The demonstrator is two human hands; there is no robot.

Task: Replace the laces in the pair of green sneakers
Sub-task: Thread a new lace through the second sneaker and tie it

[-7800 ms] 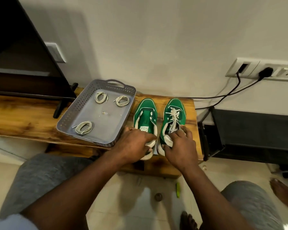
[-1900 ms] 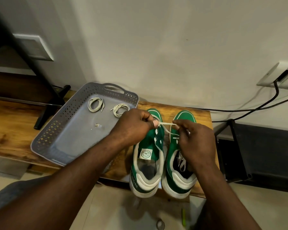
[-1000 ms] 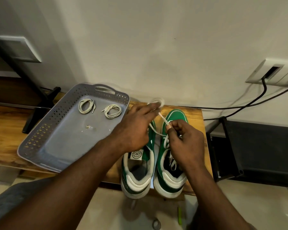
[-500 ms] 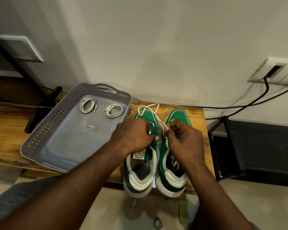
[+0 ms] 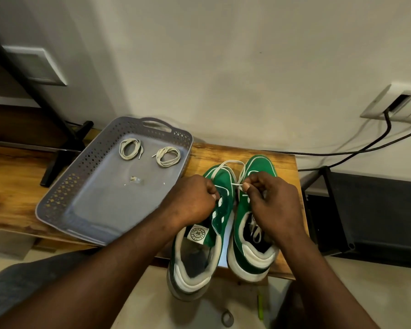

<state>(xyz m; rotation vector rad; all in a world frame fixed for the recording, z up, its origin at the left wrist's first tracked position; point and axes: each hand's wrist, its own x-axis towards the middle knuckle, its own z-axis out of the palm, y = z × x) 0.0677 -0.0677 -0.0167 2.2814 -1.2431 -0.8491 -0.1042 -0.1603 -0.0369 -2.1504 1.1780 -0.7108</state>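
Head view
Sneakers: a pair of green suede sneakers with white trim and white soles. The left sneaker (image 5: 201,233) and the right sneaker (image 5: 259,168) stand side by side, touching, at lower centre-right.
Lace: a flat white lace (image 5: 226,163) arcs in a loop over both toes.
Left hand (image 5: 190,203): the fingers are curled tight and grip the lace at the left sneaker's eyelet row.
Right hand (image 5: 271,205): the thumb and forefinger pinch the lace end above the right sneaker, and the other fingers are curled.
Surface: a brown wooden bench top (image 5: 10,191). The heels overhang its near edge.
Tray: a grey perforated plastic tray (image 5: 64,198) sits left of the sneakers. It holds two coiled off-white laces (image 5: 129,149) (image 5: 167,156) at its far end.
Room: a pale wall behind, a white socket plate (image 5: 394,103) at upper right, black cables (image 5: 365,148) running from it.
Direction: the toes point to the frame's top, at the wall, and the heels to the bottom. The long axes run near vertical.
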